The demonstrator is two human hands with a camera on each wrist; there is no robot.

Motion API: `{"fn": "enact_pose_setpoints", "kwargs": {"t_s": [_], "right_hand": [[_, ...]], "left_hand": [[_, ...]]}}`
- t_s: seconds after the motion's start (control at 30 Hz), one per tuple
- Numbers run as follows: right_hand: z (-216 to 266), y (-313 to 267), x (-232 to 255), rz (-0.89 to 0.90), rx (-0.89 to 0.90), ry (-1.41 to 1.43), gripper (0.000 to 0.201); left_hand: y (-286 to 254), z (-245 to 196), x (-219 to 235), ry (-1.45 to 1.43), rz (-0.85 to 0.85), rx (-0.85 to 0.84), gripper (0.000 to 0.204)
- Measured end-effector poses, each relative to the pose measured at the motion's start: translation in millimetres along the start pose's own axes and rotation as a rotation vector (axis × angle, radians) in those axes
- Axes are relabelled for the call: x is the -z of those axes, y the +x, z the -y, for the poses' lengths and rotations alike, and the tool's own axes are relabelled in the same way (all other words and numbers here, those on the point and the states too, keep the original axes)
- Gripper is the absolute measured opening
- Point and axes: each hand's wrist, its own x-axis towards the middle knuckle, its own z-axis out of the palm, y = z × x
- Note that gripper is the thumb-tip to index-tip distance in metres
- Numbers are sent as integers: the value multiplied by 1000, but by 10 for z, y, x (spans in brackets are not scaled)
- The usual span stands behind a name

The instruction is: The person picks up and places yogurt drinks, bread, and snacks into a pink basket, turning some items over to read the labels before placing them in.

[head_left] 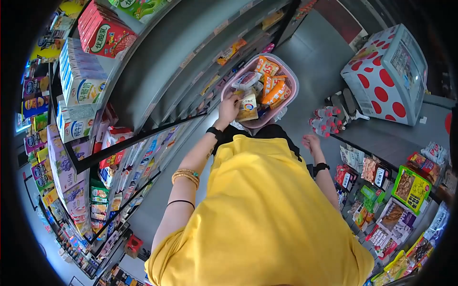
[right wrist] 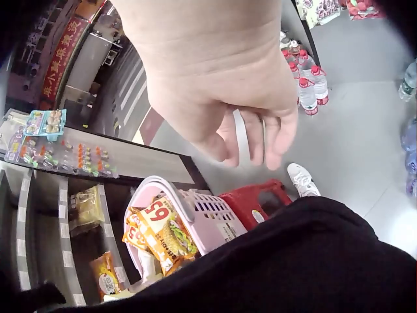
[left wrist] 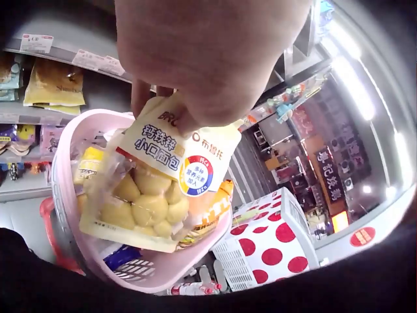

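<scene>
My left hand (head_left: 229, 110) pinches the top edge of a clear-and-cream bag of small round bread rolls (left wrist: 151, 203). In the left wrist view the bag hangs over the pink shopping basket (left wrist: 60, 163), covering part of what lies inside. Orange snack packets (head_left: 275, 91) and a whitish packet (head_left: 246, 80) fill much of the basket. Away to the basket's right, my right hand (head_left: 312, 143) hangs with loosely curled fingers (right wrist: 273, 147) and holds nothing.
A shelf rack on the left bears cartons, among them red milk boxes (head_left: 107, 35). Several bottles with red caps (head_left: 327, 121) stand on the floor near a red-dotted freezer (head_left: 381, 90). Bagged snacks (head_left: 374, 171) line the right side. A red frame (right wrist: 260, 199) is beside the basket.
</scene>
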Motion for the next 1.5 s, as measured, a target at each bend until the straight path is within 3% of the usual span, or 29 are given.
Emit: {"fn": "enact_pose_setpoints", "kwargs": {"t_s": [0.07, 0.17, 0.27, 0.4, 0.6, 0.7, 0.8, 1.07, 1.23, 1.5], "right_hand": [[-46, -7, 24, -14, -16, 6, 20], [-144, 19, 65, -36, -20, 20, 21], [-175, 27, 60, -53, -16, 34, 21], [-222, 63, 96, 0, 38, 31, 18], [-155, 134, 62, 26, 74, 27, 16], [-65, 120, 55, 17, 65, -15, 16], [-9, 97, 47, 7, 77, -16, 14], [-122, 163, 138, 22, 66, -30, 12], [-85, 114, 87, 11, 56, -55, 10], [16, 77, 11, -35, 99, -172, 18]], "left_hand": [[-55, -36, 17, 16, 54, 52, 11], [-139, -99, 15, -2, 78, -140, 9], [-173, -238, 113, -54, 230, -103, 9], [-187, -259, 193, -51, 108, -46, 9], [-180, -265, 179, 29, 9, -110, 13], [-208, -272, 132, 83, 5, -140, 14], [-272, -303, 162, 29, 118, -109, 14], [-256, -281, 298, 6, 51, -100, 13], [-177, -140, 157, 92, 5, -131, 15], [54, 82, -212, 87, 92, -6, 25]]}}
